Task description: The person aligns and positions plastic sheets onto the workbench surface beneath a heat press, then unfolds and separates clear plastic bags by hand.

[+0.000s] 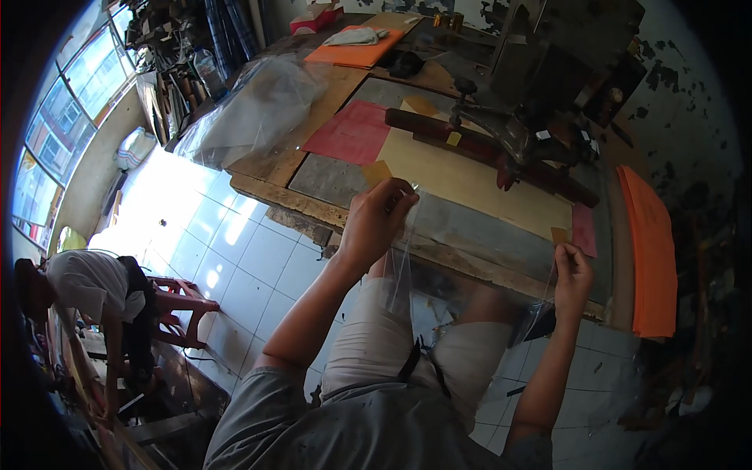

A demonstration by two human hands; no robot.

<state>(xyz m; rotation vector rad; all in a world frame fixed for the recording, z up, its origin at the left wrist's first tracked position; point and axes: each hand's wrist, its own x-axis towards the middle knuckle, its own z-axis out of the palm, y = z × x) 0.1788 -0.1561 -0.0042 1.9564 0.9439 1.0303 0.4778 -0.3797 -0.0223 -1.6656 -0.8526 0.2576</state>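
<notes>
A clear plastic sheet (401,270) stretches between my hands along the table's front edge and hangs down toward my lap. My left hand (377,219) pinches its left part, with a small yellow tab (377,172) just beyond the fingers. Closed on the right part is my right hand (573,278), near another small yellow tab (558,234). Past my hands, a pale yellow panel (462,176) lies on the grey work plate (329,174), with a red area (352,135) at its left. Over the panel sits the dark red bar (486,155) of a metal press.
Loose clear plastic (258,102) is heaped at the table's left. Folded orange sheets (650,251) hang over the right edge; an orange stack (360,52) bearing a white cloth (356,36) lies behind. Another person (94,290) bends at lower left beside a red stool (178,309).
</notes>
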